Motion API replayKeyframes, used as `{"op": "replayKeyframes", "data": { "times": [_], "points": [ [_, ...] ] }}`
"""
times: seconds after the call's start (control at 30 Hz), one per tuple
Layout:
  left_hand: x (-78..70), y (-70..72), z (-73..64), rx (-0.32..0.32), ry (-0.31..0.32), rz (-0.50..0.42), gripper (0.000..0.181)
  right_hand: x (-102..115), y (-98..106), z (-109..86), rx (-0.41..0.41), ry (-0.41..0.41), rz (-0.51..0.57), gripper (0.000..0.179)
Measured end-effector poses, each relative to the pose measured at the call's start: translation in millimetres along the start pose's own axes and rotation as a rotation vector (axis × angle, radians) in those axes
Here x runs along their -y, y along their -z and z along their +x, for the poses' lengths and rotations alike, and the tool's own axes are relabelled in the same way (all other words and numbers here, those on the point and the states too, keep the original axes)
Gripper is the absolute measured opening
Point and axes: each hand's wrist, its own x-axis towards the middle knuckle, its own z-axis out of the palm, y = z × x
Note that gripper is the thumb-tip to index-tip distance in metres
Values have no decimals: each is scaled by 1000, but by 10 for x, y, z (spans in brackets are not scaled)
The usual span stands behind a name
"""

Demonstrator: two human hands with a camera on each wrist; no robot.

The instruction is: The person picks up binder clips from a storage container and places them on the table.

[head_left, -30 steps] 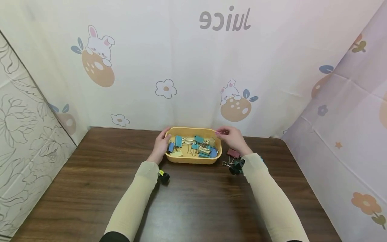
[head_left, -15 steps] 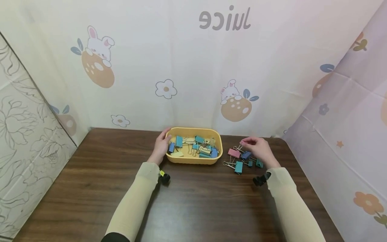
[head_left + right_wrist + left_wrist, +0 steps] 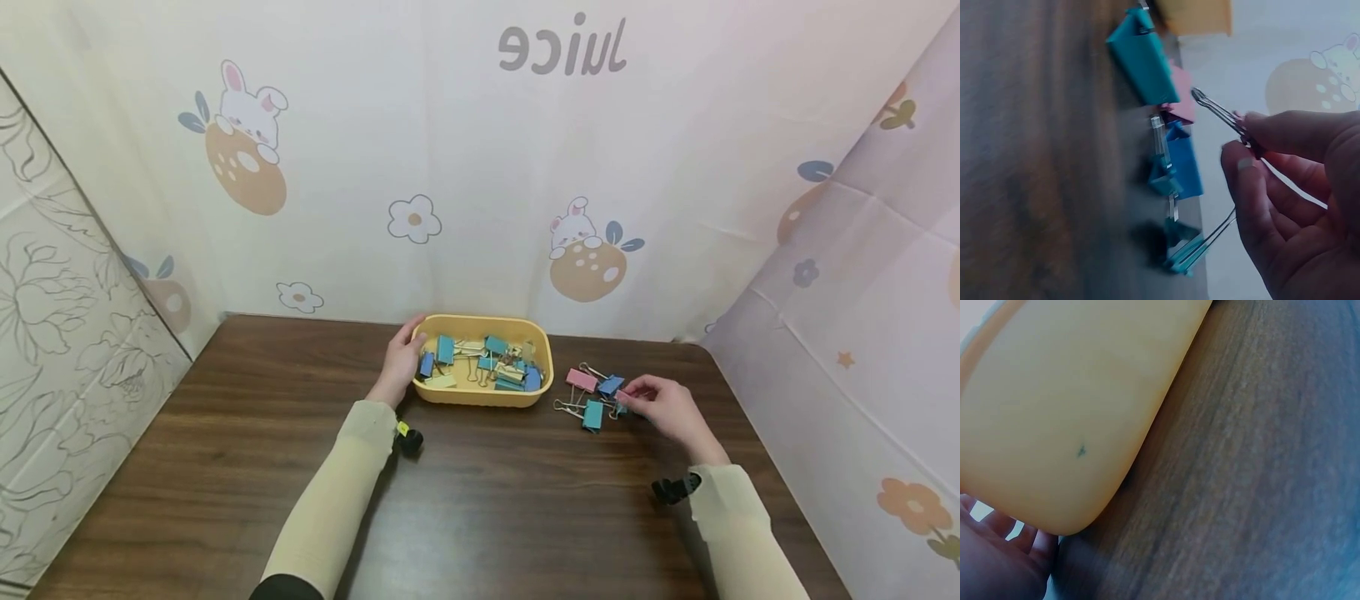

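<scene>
My left hand point(image 3: 396, 365) grips the left end of a yellow plastic bin point(image 3: 480, 399), thumb over its rim. Inside the bin lie several binder clips, among them a teal clip point(image 3: 445, 350) and a blue clip point(image 3: 532, 379). Between thumb and fingertips, my right hand point(image 3: 670, 410) pinches a small pink binder clip; its silver wire handles point(image 3: 1216, 109) stick out in the right wrist view, and the fingers mostly hide its body. Just below and left of that hand are loose clips on the table: pink point(image 3: 581, 380), blue point(image 3: 611, 385) and teal point(image 3: 592, 415).
The dark wooden table point(image 3: 480, 500) runs back to a white curtain point(image 3: 480, 167) printed with rabbits and flowers. A patterned panel point(image 3: 67, 333) borders the left side. Another small teal clip point(image 3: 1185, 250) sits near the right fingers in the right wrist view.
My right hand has moved from the bin's right rim, rightward and toward me, to the loose clips, carrying the pink binder clip. The left hand and the bin have stayed put.
</scene>
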Motion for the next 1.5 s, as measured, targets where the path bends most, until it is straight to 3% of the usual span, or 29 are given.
{"op": "replayKeyframes", "data": {
  "times": [0.4, 0.77, 1.1, 1.37, 1.5],
  "points": [
    [21, -21, 28, 22, -21, -39, 45, -23, -118, -94, 78, 30, -101, 12],
    [23, -14, 2, 12, -14, -33, 45, 110, 17, 13, 8, 97, -67, 19],
    [5, -9, 1, 5, 0, -30, 45, 613, -49, 313, 4, 103, 83, 32],
    [-3, -3, -15, 13, -3, -37, 45, 1085, -345, 645, 79, 135, 251, 32],
    [7, -1, 0, 15, -5, -40, 45, 1309, -519, 790, 126, 154, 239, 34]
  ]
}}
